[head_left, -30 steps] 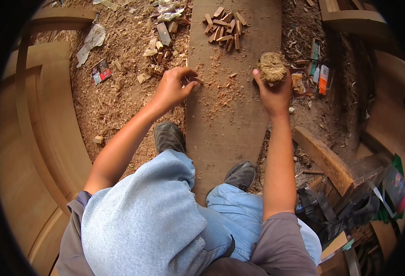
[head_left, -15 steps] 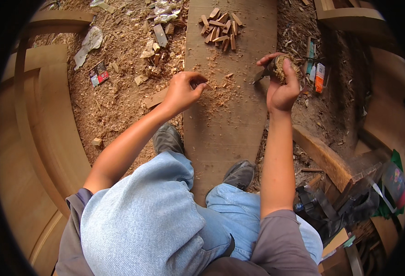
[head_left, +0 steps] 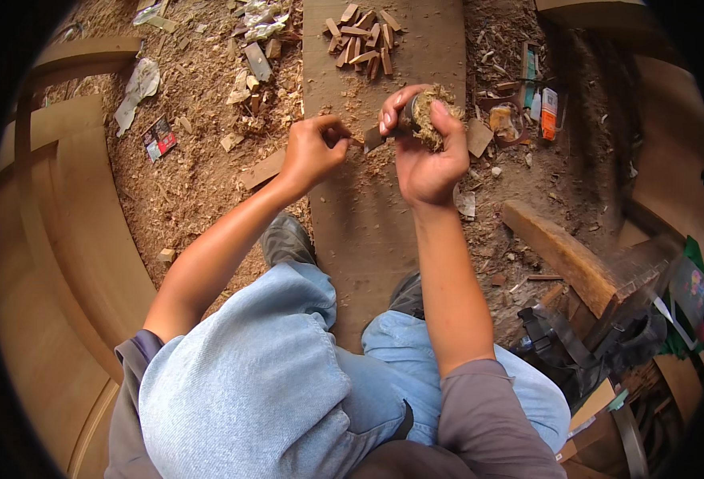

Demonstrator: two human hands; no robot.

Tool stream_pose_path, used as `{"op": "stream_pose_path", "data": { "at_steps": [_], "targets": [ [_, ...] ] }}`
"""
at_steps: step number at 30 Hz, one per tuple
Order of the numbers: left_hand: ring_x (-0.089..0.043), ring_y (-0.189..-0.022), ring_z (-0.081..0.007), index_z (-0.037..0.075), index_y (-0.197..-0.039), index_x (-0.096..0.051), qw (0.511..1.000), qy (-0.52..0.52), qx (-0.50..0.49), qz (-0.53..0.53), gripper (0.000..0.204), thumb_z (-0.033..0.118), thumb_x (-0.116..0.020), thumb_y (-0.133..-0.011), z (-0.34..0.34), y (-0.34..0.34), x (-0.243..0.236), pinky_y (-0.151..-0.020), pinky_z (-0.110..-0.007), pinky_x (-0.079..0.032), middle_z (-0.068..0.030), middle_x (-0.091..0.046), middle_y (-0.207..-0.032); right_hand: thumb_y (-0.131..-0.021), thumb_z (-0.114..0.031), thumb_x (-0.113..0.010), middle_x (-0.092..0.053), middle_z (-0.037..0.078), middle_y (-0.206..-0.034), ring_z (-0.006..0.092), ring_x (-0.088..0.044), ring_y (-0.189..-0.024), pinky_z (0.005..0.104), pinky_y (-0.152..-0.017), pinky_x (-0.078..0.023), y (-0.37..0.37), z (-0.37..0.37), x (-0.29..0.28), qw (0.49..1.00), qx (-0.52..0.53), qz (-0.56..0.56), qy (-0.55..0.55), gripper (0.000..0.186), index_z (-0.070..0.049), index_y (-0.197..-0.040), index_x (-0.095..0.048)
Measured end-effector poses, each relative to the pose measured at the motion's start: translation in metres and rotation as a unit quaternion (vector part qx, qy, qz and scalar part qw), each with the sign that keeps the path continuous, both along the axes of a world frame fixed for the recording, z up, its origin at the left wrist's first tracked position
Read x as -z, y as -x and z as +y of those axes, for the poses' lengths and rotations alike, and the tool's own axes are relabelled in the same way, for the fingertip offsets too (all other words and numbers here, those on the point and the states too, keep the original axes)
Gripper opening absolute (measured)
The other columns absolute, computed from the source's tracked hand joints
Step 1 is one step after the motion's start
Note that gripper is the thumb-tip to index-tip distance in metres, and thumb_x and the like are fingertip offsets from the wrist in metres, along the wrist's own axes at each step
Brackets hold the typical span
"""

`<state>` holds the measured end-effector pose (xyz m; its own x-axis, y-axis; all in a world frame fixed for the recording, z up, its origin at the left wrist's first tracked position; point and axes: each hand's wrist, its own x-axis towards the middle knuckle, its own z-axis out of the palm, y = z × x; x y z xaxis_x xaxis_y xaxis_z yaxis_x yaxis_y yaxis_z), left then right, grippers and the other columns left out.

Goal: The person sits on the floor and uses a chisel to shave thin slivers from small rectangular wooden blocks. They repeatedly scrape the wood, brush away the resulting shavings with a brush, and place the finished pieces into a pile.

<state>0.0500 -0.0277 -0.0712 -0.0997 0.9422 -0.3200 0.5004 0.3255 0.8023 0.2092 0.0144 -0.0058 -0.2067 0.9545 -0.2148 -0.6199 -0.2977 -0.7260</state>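
Note:
My left hand [head_left: 310, 152] is pinched on a small wooden piece [head_left: 356, 142], held above a long board [head_left: 340, 247] scattered with shavings. Beside it my right hand [head_left: 428, 160] grips a short tool [head_left: 406, 120], probably a chisel, whose frayed, fibrous end [head_left: 438, 100] faces up and rightward. Its flat dark blade [head_left: 374, 138] points left at the small piece in my left hand; whether they touch I cannot tell. Farther up the board lies a pile of several small tapered wooden pieces [head_left: 360, 40].
Shavings and scraps [head_left: 184, 199] litter the ground beside the board. Curved wooden panels [head_left: 64, 263] line the left. At right lie an orange-and-white container [head_left: 549, 113], a thick timber [head_left: 551, 247] and black straps [head_left: 575, 351]. My shoes and jeans [head_left: 248, 383] fill the lower middle.
My right hand has turned palm-up and moved left with the tool, bringing the blade to the small piece. My left hand stays pinched, shifting only slightly.

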Motion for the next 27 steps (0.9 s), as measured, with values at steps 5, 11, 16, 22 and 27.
{"op": "stream_pose_path", "data": {
  "at_steps": [5,11,16,22,27],
  "targets": [
    [-0.067,-0.062,-0.0143,0.002,-0.086,-0.076,1.000,-0.001,-0.012,0.004,0.008,0.006,-0.074,-0.079,-0.0031,0.0001,0.0009,-0.061,-0.030,-0.053,-0.0115,-0.072,-0.073,-0.094,-0.033,-0.040,-0.055,0.013,-0.082,0.0215,-0.052,-0.081,0.0338,-0.076,-0.044,0.0015,-0.0007,0.0005,0.999,-0.036,-0.037,-0.008,0.037,0.000,-0.098,-0.055],
    [-0.066,-0.066,-0.0123,0.003,-0.086,-0.076,1.000,0.007,-0.006,0.012,0.009,0.010,-0.077,-0.080,-0.0037,-0.0002,0.0030,-0.063,-0.030,-0.053,-0.0078,-0.073,-0.075,-0.094,-0.035,-0.041,-0.055,0.012,-0.083,0.0208,-0.052,-0.081,0.0332,-0.076,-0.044,-0.0049,0.0028,0.0011,0.999,-0.037,-0.009,-0.034,0.037,0.000,-0.097,-0.054],
    [-0.067,-0.060,-0.0152,0.001,-0.082,-0.075,1.000,-0.008,-0.025,0.011,0.010,0.010,-0.076,-0.078,-0.0040,-0.0002,0.0025,-0.059,-0.030,-0.053,-0.0115,-0.072,-0.070,-0.095,-0.034,-0.040,-0.055,0.012,-0.084,0.0203,-0.052,-0.081,0.0333,-0.076,-0.044,-0.0004,0.0001,0.0059,0.996,-0.064,-0.057,-0.028,0.037,0.000,-0.097,-0.054],
    [-0.068,-0.062,-0.0146,0.000,-0.082,-0.075,1.000,0.002,-0.028,0.003,0.011,0.010,-0.076,-0.078,-0.0067,-0.0005,0.0025,-0.061,-0.030,-0.054,-0.0106,-0.073,-0.071,-0.095,-0.032,-0.039,-0.055,0.012,-0.086,0.0203,-0.052,-0.081,0.0333,-0.077,-0.044,-0.0009,-0.0035,0.0051,0.996,-0.066,-0.027,-0.045,0.036,0.000,-0.099,-0.054],
    [-0.071,-0.064,-0.0177,-0.002,-0.083,-0.075,0.999,-0.006,-0.034,-0.005,0.011,0.008,-0.073,-0.077,-0.0066,-0.0017,0.0039,-0.062,-0.030,-0.056,-0.0134,-0.074,-0.073,-0.095,-0.032,-0.039,-0.055,0.012,-0.086,0.0195,-0.053,-0.083,0.0337,-0.078,-0.044,0.0024,-0.0063,0.0042,0.992,-0.079,-0.081,-0.057,0.036,0.000,-0.100,-0.053]
  ]
}}
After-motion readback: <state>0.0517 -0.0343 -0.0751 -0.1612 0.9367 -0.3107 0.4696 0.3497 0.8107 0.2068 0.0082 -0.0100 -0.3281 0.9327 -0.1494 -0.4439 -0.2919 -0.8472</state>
